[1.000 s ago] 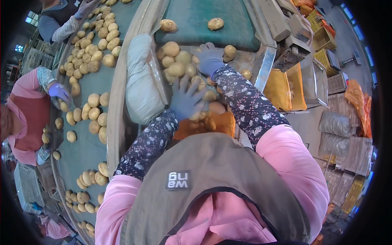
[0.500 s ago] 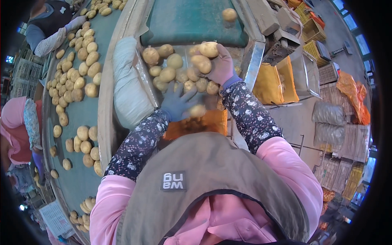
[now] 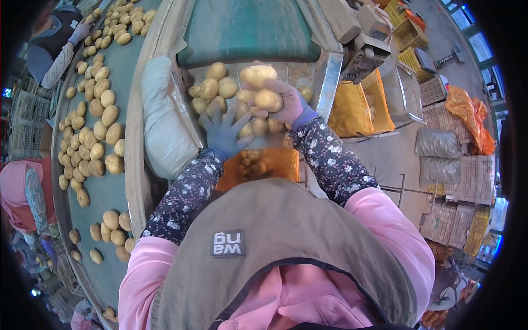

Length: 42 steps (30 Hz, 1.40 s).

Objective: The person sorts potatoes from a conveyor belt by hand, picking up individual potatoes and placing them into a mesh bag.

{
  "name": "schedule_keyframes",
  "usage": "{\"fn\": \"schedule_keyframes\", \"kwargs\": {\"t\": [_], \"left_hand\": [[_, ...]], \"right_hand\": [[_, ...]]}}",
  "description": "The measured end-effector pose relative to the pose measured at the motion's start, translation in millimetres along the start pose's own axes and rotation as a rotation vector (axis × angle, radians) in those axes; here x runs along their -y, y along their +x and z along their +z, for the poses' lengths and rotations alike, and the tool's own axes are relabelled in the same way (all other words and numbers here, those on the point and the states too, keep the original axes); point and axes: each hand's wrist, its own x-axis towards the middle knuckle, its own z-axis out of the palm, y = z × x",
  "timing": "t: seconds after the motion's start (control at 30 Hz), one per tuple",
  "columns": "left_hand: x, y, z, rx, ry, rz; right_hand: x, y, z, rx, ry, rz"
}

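Observation:
My right hand, in a dusty glove, is closed around potatoes at the right of a metal sorting tray. Another pale potato rests against the far side of that grip. My left hand, in a blue-grey glove, has its fingers spread at the tray's near edge, touching the loose potatoes there. Right below both hands, an orange bag hangs open with several potatoes inside, close to my vest.
Beyond the tray lies a green conveyor belt. A wider belt carrying many potatoes runs along the left, with co-workers beside it. A wrapped pale pad lines the tray's left side. Yellow bags and crates stand right.
A potato that was falling below my left hand is gone from there. The lone potato on the green belt has come down to the tray. Potatoes on the left belt have shifted nearer.

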Motion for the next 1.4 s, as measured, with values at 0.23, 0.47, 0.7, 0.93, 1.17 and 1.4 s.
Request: {"fn": "schedule_keyframes", "kwargs": {"t": [0.23,0.47,0.7,0.93,1.17,1.4], "left_hand": [[2,-14,-4,0.107,0.153,0.367],[-2,-3,-7,0.247,0.067,0.721],[-5,11,-15,0.202,0.058,0.545],[-5,8,-13,0.163,-0.047,0.509],[-29,-46,4,0.193,-0.075,0.472],[-36,-48,-9,0.165,-0.030,0.479]], "right_hand": [[5,-26,21,-0.089,-0.318,-0.064],[7,-17,-13,-0.026,0.147,0.087],[12,-31,14,-0.154,-0.121,-0.095],[11,-37,-2,-0.074,-0.517,-0.251],[-16,-80,16,-0.323,-0.129,-0.075],[47,-104,7,-0.394,-0.842,-0.784]]}}
